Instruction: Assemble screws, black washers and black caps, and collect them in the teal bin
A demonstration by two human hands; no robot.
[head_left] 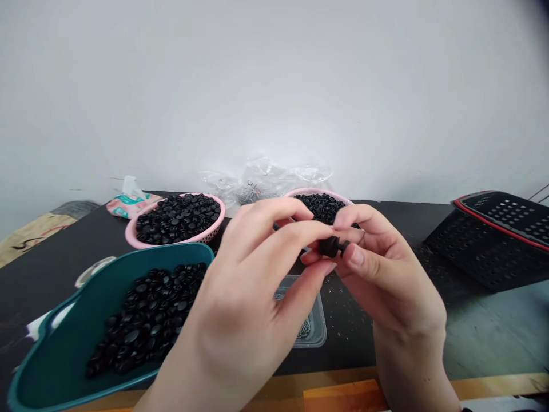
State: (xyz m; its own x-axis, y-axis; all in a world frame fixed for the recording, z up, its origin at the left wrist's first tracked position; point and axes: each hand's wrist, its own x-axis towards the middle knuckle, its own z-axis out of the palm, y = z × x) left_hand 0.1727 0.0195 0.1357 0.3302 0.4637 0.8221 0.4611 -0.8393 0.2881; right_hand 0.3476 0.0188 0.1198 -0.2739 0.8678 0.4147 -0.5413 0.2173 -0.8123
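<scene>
Just right of the middle, my left hand [257,286] pinches a small black knob-like part [329,246] between thumb and fingers. My right hand [386,269] meets it from the right, its thumb and fingers closed on a smaller black piece [343,247] that touches the end of the first part. Fingertips partly hide both pieces. Behind and below my left hand sits a clear plastic box [318,323] with small metal pins or screws.
A teal scoop-shaped tray [64,355] of black caps lies at left. Behind stand two pink baskets [217,226] [300,191] of black parts, a tissue pack [128,204] and clear plastic bags [274,177]. A black perforated basket [476,252] stands at right.
</scene>
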